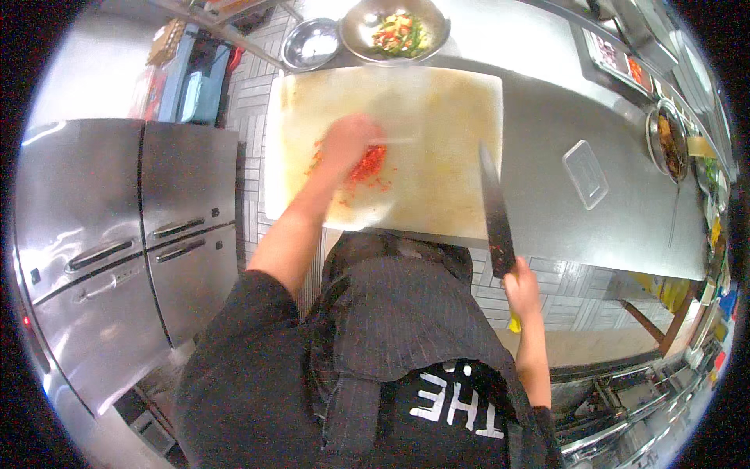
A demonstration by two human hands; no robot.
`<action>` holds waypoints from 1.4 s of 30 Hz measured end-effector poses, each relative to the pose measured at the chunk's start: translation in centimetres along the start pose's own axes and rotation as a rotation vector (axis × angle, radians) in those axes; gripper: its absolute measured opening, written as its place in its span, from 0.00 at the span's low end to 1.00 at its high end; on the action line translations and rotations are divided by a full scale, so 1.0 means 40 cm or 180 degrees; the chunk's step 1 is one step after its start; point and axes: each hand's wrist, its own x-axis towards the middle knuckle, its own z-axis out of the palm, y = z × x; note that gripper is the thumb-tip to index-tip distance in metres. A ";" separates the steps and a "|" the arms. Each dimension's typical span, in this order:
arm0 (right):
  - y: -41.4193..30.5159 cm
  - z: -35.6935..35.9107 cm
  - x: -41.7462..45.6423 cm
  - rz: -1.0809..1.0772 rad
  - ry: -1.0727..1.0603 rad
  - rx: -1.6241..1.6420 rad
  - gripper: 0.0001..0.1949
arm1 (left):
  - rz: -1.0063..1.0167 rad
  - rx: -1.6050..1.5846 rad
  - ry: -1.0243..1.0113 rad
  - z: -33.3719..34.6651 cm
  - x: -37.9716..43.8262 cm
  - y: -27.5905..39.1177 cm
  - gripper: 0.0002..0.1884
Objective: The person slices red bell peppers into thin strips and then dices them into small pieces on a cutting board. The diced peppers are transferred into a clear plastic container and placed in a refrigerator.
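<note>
My left hand, blurred, is over finely chopped red pepper on a pale cutting board. A faint see-through shape with a whitish edge shows just right of its fingers. It looks like clear plastic, but blur hides whether the hand grips it. My right hand is closed on the yellow handle of a large kitchen knife. The blade points away from me across the board's right edge, with red bits stuck near its heel.
Beyond the board stand a metal bowl and a larger bowl of cut vegetables. A clear plastic lid lies on the steel counter. Farther right is a bowl of brown food. Steel refrigerator doors stand at left.
</note>
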 end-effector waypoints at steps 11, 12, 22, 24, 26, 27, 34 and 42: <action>-0.251 0.344 0.233 -0.0445 0.0135 -0.0209 0.21 | -0.2347 -0.0756 0.1583 -0.030 -0.155 -0.388 0.28; -0.258 0.371 0.236 -0.0342 0.0077 -0.0272 0.22 | -0.2635 -0.1143 0.1601 -0.045 -0.169 -0.326 0.23; -0.404 0.583 0.209 0.0212 -0.0308 -0.0473 0.27 | -0.0095 -0.0111 0.0955 0.156 -0.323 -0.136 0.57; -0.408 0.601 0.201 0.0173 -0.0193 -0.0392 0.25 | -0.0071 -0.0669 0.1188 0.166 -0.278 -0.133 0.57; -0.437 0.610 0.198 0.0219 -0.0233 -0.0346 0.23 | -0.0233 -0.0600 0.0971 0.158 -0.236 -0.099 0.55; -0.455 0.614 0.195 0.0247 -0.0255 -0.0335 0.22 | -0.0319 -0.0576 0.0862 0.152 -0.218 -0.079 0.54; -0.516 0.680 0.183 0.0352 -0.0253 0.0085 0.18 | -0.0468 -0.1512 0.1513 0.185 -0.187 -0.069 0.25; -0.567 0.571 0.164 0.0055 -0.0079 -0.0340 0.17 | -0.0466 -0.2027 0.2117 0.100 -0.141 -0.004 0.18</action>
